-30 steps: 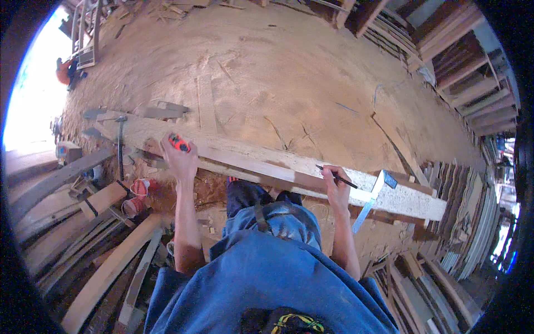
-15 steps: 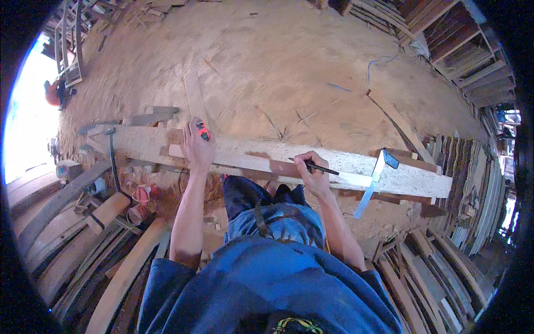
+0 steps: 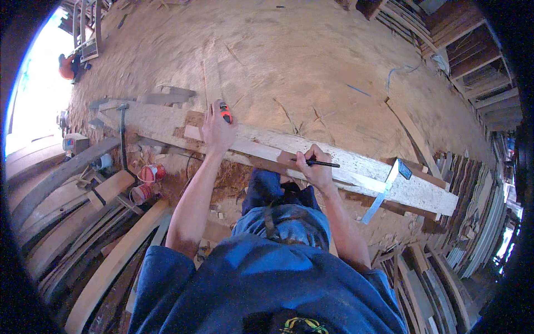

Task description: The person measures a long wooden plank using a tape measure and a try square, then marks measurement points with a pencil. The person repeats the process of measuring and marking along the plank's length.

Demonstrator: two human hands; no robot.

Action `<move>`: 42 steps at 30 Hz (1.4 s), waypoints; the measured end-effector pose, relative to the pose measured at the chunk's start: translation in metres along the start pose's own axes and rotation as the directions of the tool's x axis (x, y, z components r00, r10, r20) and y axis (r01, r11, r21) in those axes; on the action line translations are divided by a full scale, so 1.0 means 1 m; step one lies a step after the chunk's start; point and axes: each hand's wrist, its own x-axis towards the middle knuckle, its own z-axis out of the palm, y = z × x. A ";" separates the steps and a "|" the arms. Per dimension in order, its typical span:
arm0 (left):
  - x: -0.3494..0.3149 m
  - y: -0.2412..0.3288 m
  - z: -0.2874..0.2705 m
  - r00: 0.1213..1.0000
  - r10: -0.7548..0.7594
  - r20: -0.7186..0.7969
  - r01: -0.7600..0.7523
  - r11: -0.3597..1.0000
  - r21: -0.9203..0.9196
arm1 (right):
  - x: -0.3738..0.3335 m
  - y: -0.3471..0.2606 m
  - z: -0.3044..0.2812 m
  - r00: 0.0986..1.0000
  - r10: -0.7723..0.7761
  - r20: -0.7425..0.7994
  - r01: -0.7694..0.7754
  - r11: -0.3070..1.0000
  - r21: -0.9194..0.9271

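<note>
My left hand (image 3: 218,132) is closed round an orange-and-black tape measure (image 3: 225,113) and rests over a long, pale timber beam (image 3: 361,167). Between my fingers on the right hand (image 3: 316,173) is a slim black pencil or marker (image 3: 327,164), its tip toward the left, close to the wood. A narrower light wood strip (image 3: 257,149) runs along the beam between the two hands. Farther right, a try square (image 3: 384,191) with a steel blade and a dark blue stock lies across the beam.
Stacked curved boards (image 3: 119,273) fill the near left, with red-and-white buckets (image 3: 149,175) beside them. A dark metal bar (image 3: 123,139) hangs over the beam's left end. More planks (image 3: 467,195) stand at the right. A person in orange (image 3: 68,67) is at the far left.
The view has turned slightly, so the beam slants more and everything sits farther right. The pencil or marker lies more level in my right hand. Both hands keep their holds.
</note>
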 end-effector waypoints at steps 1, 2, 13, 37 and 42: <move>0.001 0.002 -0.002 1.000 -0.011 0.030 0.011 1.000 -0.007 | 0.000 -0.004 -0.002 1.000 0.019 -0.010 -0.019 1.000 -0.008; 0.001 0.005 -0.003 0.998 -0.031 0.053 0.031 1.000 0.002 | 0.000 -0.008 -0.003 0.999 0.038 -0.020 -0.038 0.999 -0.015; 0.001 0.003 -0.003 0.986 -0.106 0.126 0.102 0.994 0.032 | 0.015 -0.001 0.017 0.999 0.012 -0.052 -0.004 0.988 0.156; -0.004 0.002 -0.001 0.999 0.035 -0.010 -0.035 0.999 -0.001 | 0.013 -0.007 0.019 0.990 -0.123 -0.075 0.123 0.992 0.006; -0.004 0.003 -0.001 1.000 0.007 0.012 -0.007 0.999 0.043 | 0.013 -0.007 0.018 0.995 -0.087 -0.053 0.087 0.996 0.004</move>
